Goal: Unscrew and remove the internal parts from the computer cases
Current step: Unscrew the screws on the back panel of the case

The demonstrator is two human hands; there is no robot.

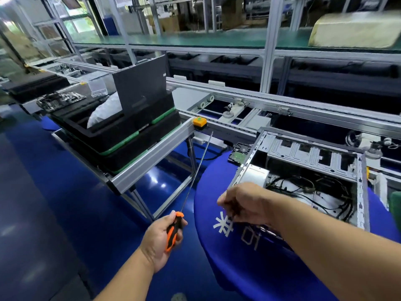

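Left hand [161,237] grips an orange-black screwdriver [174,231], lower centre, fingers curled round its handle. Right hand [245,205] beside the open computer case [303,181] — fingers blurred, cannot tell their state.

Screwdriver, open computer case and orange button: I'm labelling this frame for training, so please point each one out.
screwdriver [173,231], head view, on its orange and black handle.
computer case [362,192], head view, on its right metal edge.
orange button [200,121], head view, on its top face.
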